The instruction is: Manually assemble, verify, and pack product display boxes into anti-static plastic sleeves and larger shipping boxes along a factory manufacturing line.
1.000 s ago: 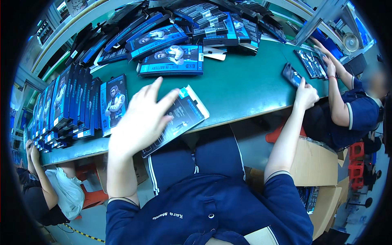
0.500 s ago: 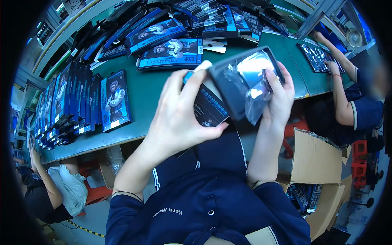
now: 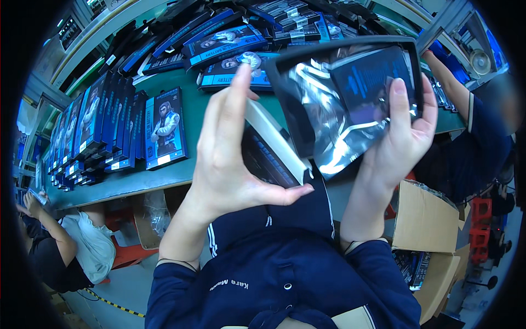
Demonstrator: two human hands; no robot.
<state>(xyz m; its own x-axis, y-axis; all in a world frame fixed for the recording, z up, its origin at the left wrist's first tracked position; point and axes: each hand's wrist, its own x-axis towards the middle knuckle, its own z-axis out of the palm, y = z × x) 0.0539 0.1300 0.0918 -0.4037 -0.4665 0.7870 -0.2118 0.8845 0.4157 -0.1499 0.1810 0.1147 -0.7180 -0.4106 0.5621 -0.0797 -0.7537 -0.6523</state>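
Note:
My left hand [image 3: 233, 156] grips a flat dark blue box [image 3: 268, 151] with a white edge, thumb under it and fingers over its top. My right hand [image 3: 402, 134] holds a black tray wrapped in a shiny clear bag [image 3: 345, 93], lifted close to the camera. The tray's lower left corner meets the open end of the box. Both items are raised above the green table [image 3: 192, 123].
Rows of blue printed boxes [image 3: 98, 126] stand at the table's left, and more lie piled at the back [image 3: 230, 38]. A person in a dark uniform [image 3: 471, 120] works at the right. Another person [image 3: 60, 241] sits lower left. Cardboard cartons [image 3: 427, 219] stand at my right.
Both hands have lifted the box and the bagged tray closer to the camera. A second ago the box lay on the table under my left hand and my right hand reached toward the table's right side.

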